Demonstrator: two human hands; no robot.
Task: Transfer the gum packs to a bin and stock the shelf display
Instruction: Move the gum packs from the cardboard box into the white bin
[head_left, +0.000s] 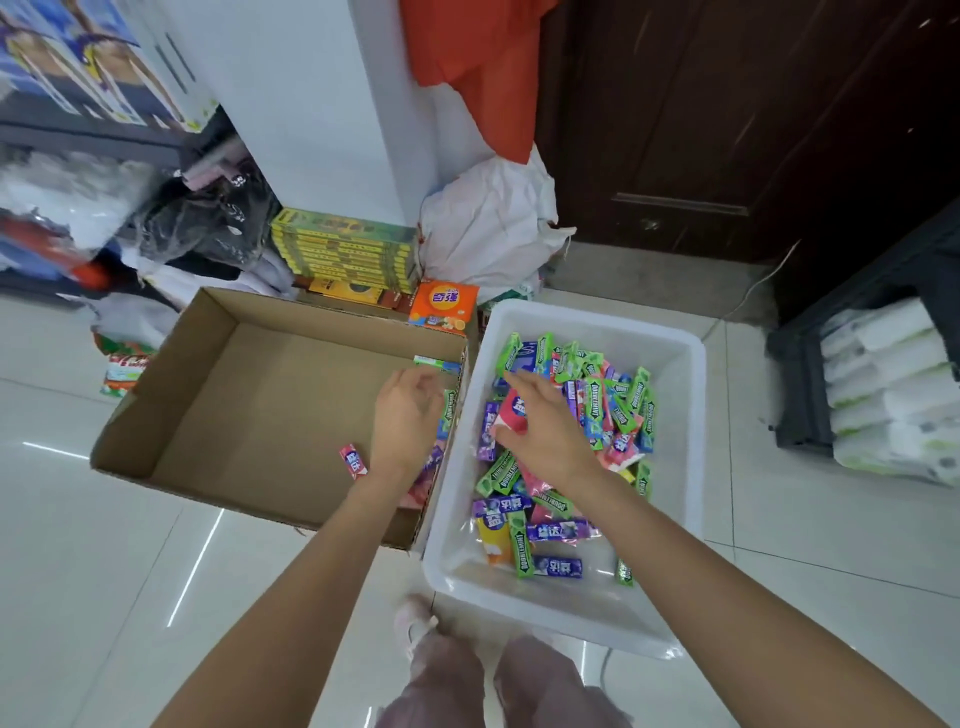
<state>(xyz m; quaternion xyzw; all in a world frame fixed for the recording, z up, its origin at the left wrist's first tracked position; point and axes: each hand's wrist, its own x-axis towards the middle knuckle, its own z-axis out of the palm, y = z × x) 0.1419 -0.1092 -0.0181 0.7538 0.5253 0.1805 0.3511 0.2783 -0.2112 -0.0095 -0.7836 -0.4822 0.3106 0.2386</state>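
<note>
White plastic bin centre-right of frame, heaped with gum packs: green Doublemint, purple, pink. Cardboard box centre-left, touching bin; pink gum pack on its floor, few more along right wall. Left hand inside box, fingers curled, seemingly on pack, grip unclear. Right hand over bin, thumb and finger pinching red-white pack.

Your left hand covers the gum packs along the box wall, fingers too blurred to read. Your right hand hides packs in the bin.
</note>
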